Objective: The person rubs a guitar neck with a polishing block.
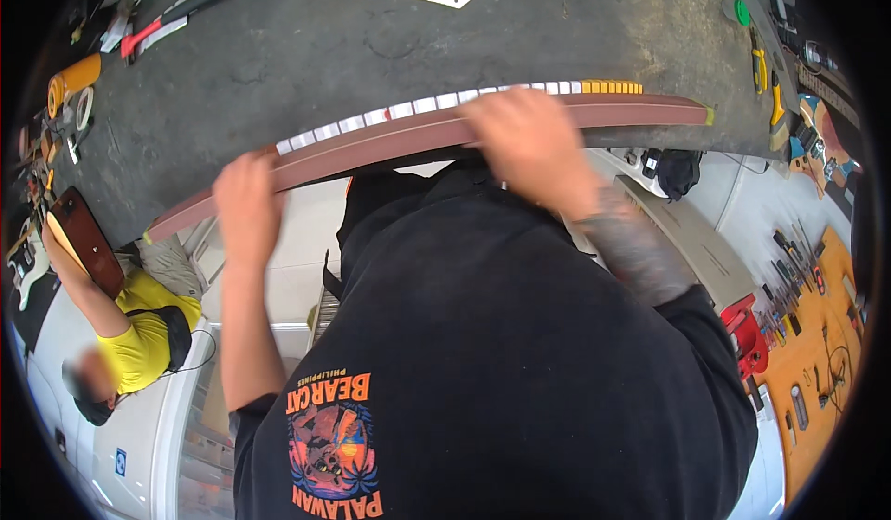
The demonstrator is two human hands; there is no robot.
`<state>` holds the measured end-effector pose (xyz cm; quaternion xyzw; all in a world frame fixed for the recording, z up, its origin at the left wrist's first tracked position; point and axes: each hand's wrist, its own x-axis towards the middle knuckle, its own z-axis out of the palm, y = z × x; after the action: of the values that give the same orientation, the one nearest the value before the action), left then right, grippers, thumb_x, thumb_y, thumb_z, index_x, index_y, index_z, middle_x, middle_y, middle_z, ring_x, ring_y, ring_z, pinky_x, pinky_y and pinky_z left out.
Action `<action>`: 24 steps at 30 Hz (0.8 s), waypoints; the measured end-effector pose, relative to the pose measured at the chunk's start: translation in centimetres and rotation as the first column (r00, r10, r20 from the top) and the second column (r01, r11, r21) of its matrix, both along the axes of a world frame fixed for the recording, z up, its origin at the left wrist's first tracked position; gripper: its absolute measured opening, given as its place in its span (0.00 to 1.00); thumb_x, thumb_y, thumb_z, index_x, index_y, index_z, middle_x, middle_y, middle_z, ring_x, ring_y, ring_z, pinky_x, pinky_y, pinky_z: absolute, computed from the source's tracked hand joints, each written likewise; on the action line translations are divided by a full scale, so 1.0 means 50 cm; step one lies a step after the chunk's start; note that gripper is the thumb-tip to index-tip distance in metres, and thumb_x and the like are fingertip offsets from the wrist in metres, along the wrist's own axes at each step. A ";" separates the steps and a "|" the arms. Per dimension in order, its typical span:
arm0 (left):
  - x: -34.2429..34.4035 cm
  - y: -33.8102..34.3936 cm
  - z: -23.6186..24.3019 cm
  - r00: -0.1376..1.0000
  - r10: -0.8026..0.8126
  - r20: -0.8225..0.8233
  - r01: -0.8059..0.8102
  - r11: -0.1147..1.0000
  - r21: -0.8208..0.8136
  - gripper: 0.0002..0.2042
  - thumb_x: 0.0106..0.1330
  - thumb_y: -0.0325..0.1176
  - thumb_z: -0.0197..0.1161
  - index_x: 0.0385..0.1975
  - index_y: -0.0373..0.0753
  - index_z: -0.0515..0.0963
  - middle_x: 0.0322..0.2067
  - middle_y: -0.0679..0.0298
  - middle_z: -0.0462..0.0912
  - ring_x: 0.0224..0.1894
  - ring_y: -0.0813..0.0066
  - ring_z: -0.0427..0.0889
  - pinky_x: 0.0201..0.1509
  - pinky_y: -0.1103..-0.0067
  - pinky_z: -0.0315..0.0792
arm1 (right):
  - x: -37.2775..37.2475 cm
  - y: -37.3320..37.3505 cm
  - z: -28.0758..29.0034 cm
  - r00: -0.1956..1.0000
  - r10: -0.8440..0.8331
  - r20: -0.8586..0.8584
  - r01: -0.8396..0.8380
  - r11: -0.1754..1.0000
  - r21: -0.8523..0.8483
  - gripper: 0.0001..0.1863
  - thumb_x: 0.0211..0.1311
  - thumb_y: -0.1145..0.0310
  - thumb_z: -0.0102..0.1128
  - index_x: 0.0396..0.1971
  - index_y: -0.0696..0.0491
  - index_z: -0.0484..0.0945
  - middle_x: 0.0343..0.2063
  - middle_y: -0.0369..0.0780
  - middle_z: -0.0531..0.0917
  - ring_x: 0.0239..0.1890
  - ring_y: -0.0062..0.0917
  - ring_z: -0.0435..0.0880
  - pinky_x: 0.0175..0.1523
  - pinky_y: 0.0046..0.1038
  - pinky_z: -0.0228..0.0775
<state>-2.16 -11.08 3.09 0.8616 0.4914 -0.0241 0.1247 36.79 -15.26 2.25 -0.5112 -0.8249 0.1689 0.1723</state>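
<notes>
Fingers of the left hand [246,195] curl over a long reddish-brown wooden strip [390,140] near its left end. It lies along the dark workbench [306,47] edge, beside white tape squares [390,112]. Further right, the right hand [524,135] grips its middle, blurred.

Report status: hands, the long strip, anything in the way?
Left hand and right hand both gripping long reddish-brown strip at the dark workbench edge. White-and-yellow blocks line it. Nothing blocking.
</notes>
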 end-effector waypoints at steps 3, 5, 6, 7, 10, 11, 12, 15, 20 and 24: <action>-0.061 0.010 0.013 0.993 -0.003 -0.114 0.002 1.000 -0.012 0.23 0.52 0.24 0.69 0.52 0.37 0.77 0.46 0.56 0.79 0.51 0.51 0.77 0.59 0.60 0.70 | -0.080 0.019 0.006 0.999 -0.042 -0.005 0.043 0.996 0.075 0.16 0.54 0.72 0.62 0.45 0.52 0.82 0.37 0.35 0.82 0.41 0.30 0.80 0.45 0.34 0.72; 0.024 0.009 0.000 0.991 -0.080 -0.109 0.077 0.997 -0.030 0.14 0.56 0.27 0.66 0.42 0.38 0.76 0.44 0.57 0.79 0.50 0.55 0.78 0.54 0.61 0.71 | 0.021 0.010 0.000 0.999 -0.024 0.032 0.023 0.999 0.040 0.16 0.54 0.72 0.63 0.45 0.51 0.83 0.37 0.36 0.83 0.40 0.33 0.81 0.47 0.35 0.73; 0.090 0.000 -0.002 0.994 -0.098 -0.047 0.098 0.995 0.008 0.10 0.58 0.29 0.64 0.39 0.39 0.75 0.42 0.58 0.79 0.48 0.55 0.79 0.52 0.60 0.71 | 0.089 0.009 0.007 0.998 -0.034 0.058 0.038 0.998 -0.055 0.23 0.49 0.80 0.65 0.50 0.52 0.83 0.42 0.39 0.87 0.45 0.37 0.84 0.52 0.40 0.73; 0.165 -0.005 0.002 0.994 -0.113 0.004 0.113 0.993 0.020 0.09 0.60 0.31 0.63 0.39 0.40 0.75 0.41 0.59 0.79 0.46 0.56 0.79 0.51 0.61 0.72 | 0.157 0.002 0.015 0.995 -0.043 0.092 0.050 0.996 -0.072 0.26 0.47 0.83 0.65 0.51 0.53 0.83 0.43 0.41 0.86 0.46 0.39 0.83 0.53 0.40 0.73; 0.292 -0.009 -0.006 0.981 -0.189 0.048 0.184 0.978 0.102 0.07 0.62 0.32 0.60 0.38 0.41 0.75 0.35 0.62 0.76 0.42 0.63 0.79 0.47 0.65 0.73 | 0.239 0.009 0.047 0.990 -0.034 0.134 0.046 0.995 -0.090 0.27 0.48 0.84 0.64 0.52 0.54 0.81 0.45 0.43 0.85 0.47 0.42 0.81 0.53 0.41 0.72; 0.271 -0.004 0.002 0.987 -0.160 0.018 0.157 0.984 0.089 0.07 0.62 0.32 0.61 0.37 0.41 0.75 0.35 0.62 0.76 0.41 0.62 0.79 0.47 0.64 0.73 | 0.233 0.011 0.038 0.995 -0.012 0.103 0.020 0.997 -0.080 0.26 0.48 0.84 0.63 0.52 0.55 0.81 0.45 0.43 0.85 0.46 0.41 0.81 0.53 0.41 0.72; 0.239 0.008 0.000 0.989 -0.150 -0.005 0.150 0.986 0.074 0.08 0.61 0.32 0.62 0.37 0.41 0.75 0.35 0.62 0.75 0.41 0.61 0.78 0.46 0.64 0.72 | 0.218 0.011 0.030 0.997 -0.010 0.079 0.015 0.997 -0.071 0.26 0.49 0.85 0.63 0.52 0.55 0.81 0.45 0.43 0.85 0.46 0.41 0.81 0.52 0.42 0.72; 0.026 0.020 -0.006 0.998 -0.018 -0.060 0.020 0.999 0.026 0.19 0.51 0.27 0.71 0.44 0.39 0.77 0.41 0.57 0.77 0.48 0.53 0.78 0.53 0.60 0.70 | 0.012 0.019 -0.004 1.000 -0.010 -0.023 0.010 1.000 -0.004 0.19 0.56 0.75 0.63 0.49 0.54 0.82 0.42 0.39 0.85 0.42 0.36 0.82 0.48 0.38 0.73; -0.036 0.097 0.022 0.992 -0.114 -0.045 0.113 0.993 -0.025 0.21 0.55 0.29 0.71 0.51 0.42 0.78 0.45 0.57 0.79 0.51 0.51 0.78 0.57 0.61 0.71 | -0.043 0.062 0.016 0.998 -0.048 0.047 0.048 0.999 -0.006 0.18 0.55 0.72 0.64 0.49 0.51 0.82 0.42 0.37 0.86 0.44 0.33 0.82 0.47 0.36 0.72; 0.110 0.187 0.014 0.980 -0.190 0.054 0.189 0.982 0.020 0.18 0.61 0.36 0.73 0.48 0.40 0.78 0.46 0.59 0.80 0.50 0.55 0.79 0.52 0.64 0.71 | 0.119 0.138 0.030 0.995 -0.051 0.085 0.047 0.998 0.048 0.20 0.57 0.71 0.71 0.51 0.51 0.82 0.42 0.38 0.85 0.45 0.38 0.82 0.49 0.39 0.72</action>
<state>3.33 -1.74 3.79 0.9058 0.4036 -0.0081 0.1291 42.72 -8.38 3.75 -0.5338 -0.8225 0.1235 0.1523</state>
